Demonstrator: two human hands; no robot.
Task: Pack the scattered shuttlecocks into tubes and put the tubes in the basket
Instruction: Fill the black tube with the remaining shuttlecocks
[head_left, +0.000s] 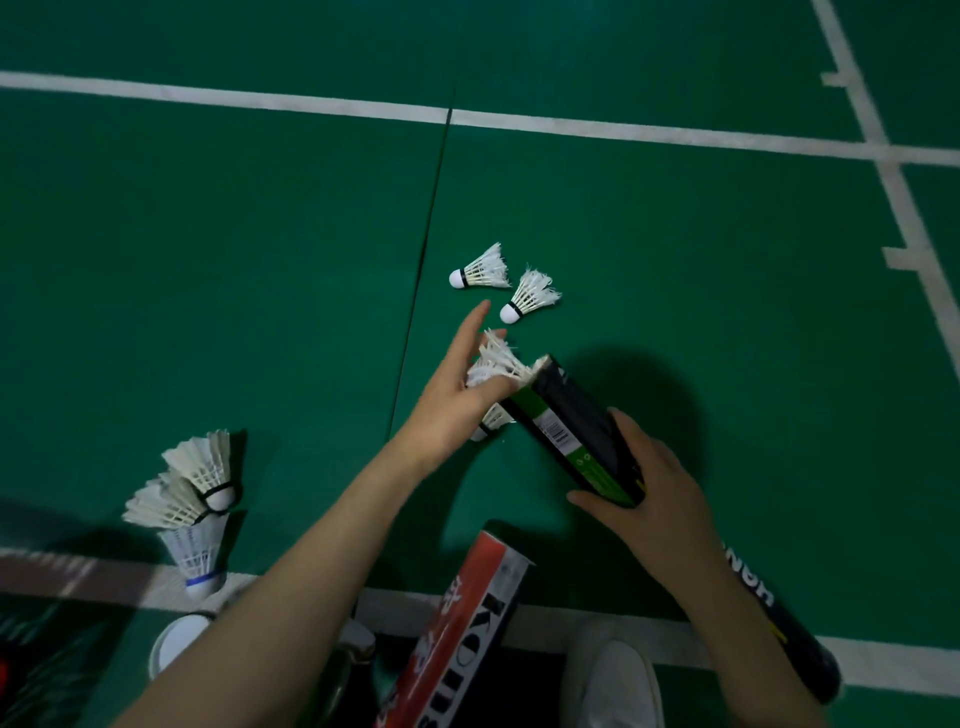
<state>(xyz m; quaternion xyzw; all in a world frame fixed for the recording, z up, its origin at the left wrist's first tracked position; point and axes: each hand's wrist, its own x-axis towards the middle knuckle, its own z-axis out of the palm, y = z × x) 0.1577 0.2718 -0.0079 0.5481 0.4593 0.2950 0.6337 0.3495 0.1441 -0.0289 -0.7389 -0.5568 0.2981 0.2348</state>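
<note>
Right hand (644, 493): grip wrapped round near end of black-green tube (566, 426), which tilts over the green floor (208, 260). Left hand (457, 400): grip wide, fingers straight, touching stacked shuttlecocks (496, 361) protruding from the tube's far mouth. Two loose shuttlecocks (480, 270) lie just beyond.

indoor badminton court: green floor (208, 260), white lines (623, 132) (shuttlecocks (480, 270) around)
</note>
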